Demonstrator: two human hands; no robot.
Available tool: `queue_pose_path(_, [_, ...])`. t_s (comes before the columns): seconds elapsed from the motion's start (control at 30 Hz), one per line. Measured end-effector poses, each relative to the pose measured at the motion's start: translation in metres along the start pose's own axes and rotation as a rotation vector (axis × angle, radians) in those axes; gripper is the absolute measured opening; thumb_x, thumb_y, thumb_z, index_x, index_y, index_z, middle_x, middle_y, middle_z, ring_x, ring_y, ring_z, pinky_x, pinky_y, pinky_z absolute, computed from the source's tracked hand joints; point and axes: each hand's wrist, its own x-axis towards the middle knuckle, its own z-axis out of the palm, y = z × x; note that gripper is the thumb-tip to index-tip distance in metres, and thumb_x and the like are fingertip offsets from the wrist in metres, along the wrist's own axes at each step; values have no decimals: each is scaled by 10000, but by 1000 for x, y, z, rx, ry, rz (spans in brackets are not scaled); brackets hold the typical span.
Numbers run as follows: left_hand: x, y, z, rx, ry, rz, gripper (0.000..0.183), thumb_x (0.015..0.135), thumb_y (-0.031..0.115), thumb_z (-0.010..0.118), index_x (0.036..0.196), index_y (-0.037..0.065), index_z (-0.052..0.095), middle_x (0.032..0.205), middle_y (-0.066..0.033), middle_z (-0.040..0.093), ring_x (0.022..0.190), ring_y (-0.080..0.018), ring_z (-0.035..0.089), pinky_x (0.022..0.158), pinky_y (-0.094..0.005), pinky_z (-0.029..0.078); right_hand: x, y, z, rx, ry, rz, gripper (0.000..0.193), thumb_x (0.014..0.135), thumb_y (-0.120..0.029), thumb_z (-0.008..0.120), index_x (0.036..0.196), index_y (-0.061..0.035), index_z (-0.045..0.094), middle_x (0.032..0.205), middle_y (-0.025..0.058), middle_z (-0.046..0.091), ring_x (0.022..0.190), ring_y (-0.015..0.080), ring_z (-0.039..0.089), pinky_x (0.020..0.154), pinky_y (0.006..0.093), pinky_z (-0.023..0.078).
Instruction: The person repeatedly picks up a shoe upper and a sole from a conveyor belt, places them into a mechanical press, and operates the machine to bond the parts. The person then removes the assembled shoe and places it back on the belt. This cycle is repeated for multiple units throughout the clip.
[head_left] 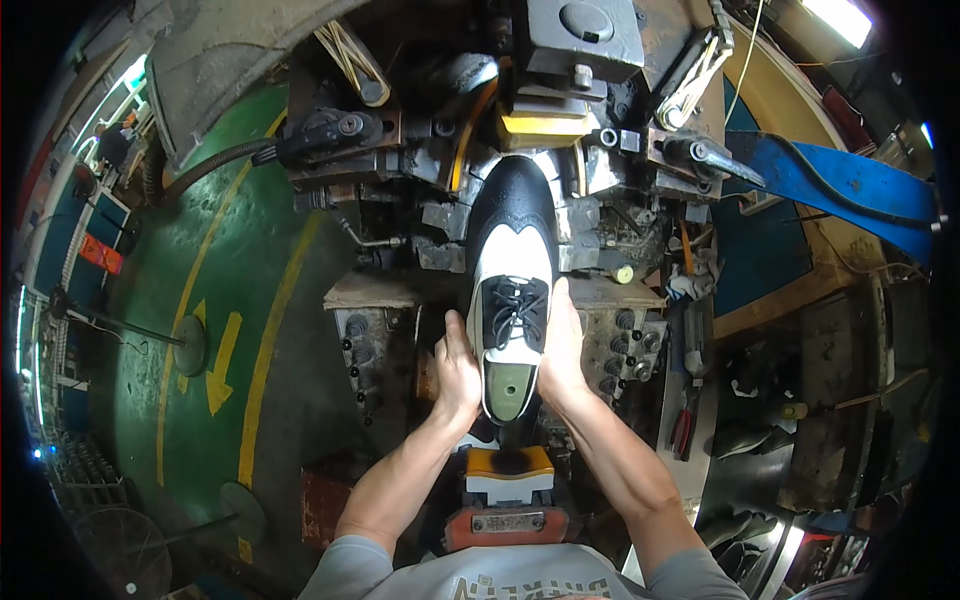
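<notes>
A black-and-white lace-up shoe upper (508, 250) points away from me, with its black toe among the clamps of a machine. A green shoe last (508, 392) shows inside its heel opening. Black laces (517, 310) are tied across the front. My left hand (458, 368) is closed against the left side near the heel, thumb up. Along the right side lies my right hand (563, 345), fingers reaching forward, so the shoe is held between both palms. The undersides of the fingers are hidden.
Ahead stands the machine head (580, 38) with a yellow pad (540, 128) above the toe. An orange-topped block (510, 463) sits close to my body. Levers (710, 160) and control panels (625, 350) flank the shoe. Red-handled pliers (683, 430) hang at right; green floor (215, 300) at left.
</notes>
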Motion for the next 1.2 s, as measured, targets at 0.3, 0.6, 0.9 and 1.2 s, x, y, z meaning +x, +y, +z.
queue_pose_path(0.3, [-16,32,9,-111,-5,-218,538,1065,401,278,1219,-22,574,1153,-99,636,1030,-144,601,917,-290,473,-20,-20,2,-85,-7,69,498,1060,-413,306,1274,0,484,1139,88,597,1009,143,576,923,293,458])
queue_pose_path(0.6, [-20,11,-71,226,44,93,387,1047,332,373,1132,18,583,1068,-76,634,925,-129,554,811,-283,432,14,42,-182,-784,671,-365,390,1007,-247,448,1279,31,472,1255,188,477,1194,296,439,1044,389,334])
queue_pose_path(0.9, [-100,-30,-120,226,179,-157,343,1050,281,386,1016,0,580,913,-105,663,761,-135,606,687,-262,473,4,65,-251,-296,842,-167,426,1021,-264,426,1306,48,476,1287,150,528,1195,282,492,1029,379,354])
queue_pose_path(1.2, [-174,-101,-180,376,259,-572,243,961,196,568,1085,-8,614,905,-77,665,822,-134,622,715,-272,495,-23,118,-329,-139,787,23,353,1014,-257,444,1250,-3,510,1143,91,577,981,250,565,837,357,441])
